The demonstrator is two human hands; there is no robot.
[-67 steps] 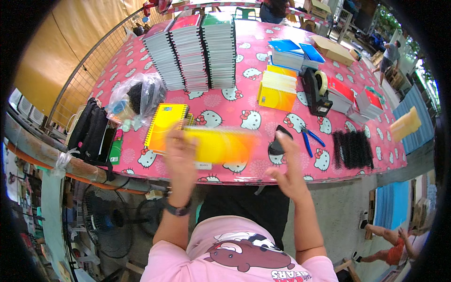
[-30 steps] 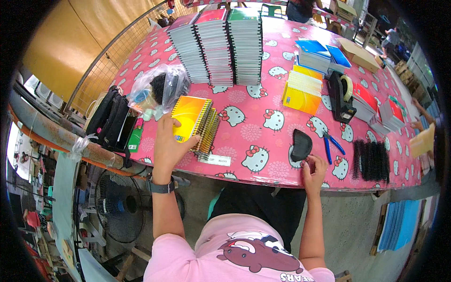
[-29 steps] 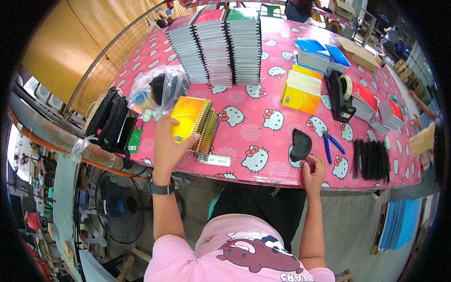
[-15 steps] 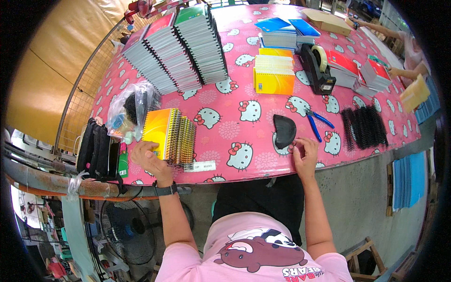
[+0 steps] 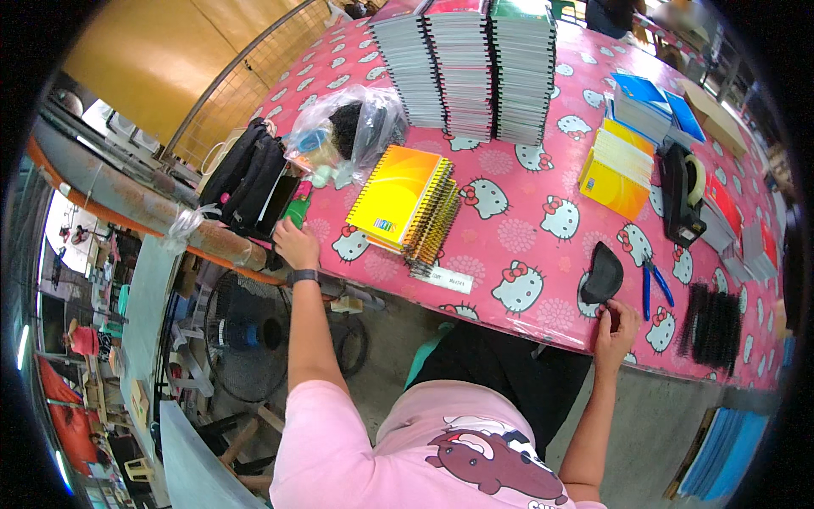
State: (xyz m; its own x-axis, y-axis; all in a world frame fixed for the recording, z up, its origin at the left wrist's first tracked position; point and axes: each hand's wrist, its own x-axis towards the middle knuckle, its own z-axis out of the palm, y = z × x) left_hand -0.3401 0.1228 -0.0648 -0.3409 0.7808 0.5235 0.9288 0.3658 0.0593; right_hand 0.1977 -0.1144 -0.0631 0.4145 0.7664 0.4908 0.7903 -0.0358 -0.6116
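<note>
- In the head view, the left hand (image 5: 297,246) lies at the near edge of the pink patterned surface (image 5: 500,246), its fingers loosely bent beside a green packet (image 5: 298,206); whether they grip it, I cannot tell.
- A black bag (image 5: 246,178) sits just left of that packet.
- The right hand (image 5: 617,335) rests at the near edge with its fingers curled, their tips close to the lower end of a black half-round pad (image 5: 604,271) (any hold on something small is impossible to make out).
- Between the hands, nearer the left, yellow-orange spiral notebooks (image 5: 394,191) lie in a leaning stack, covers up, apart from both hands.
- A white strip (image 5: 449,278) lies just below their coils.
- Right of the pad are blue-handled pliers (image 5: 651,284), then a bundle of black coils (image 5: 710,331).
- Farther back stand three tall notebook stacks (image 5: 462,76); a clear plastic bag (image 5: 377,123) is to their left.
</note>
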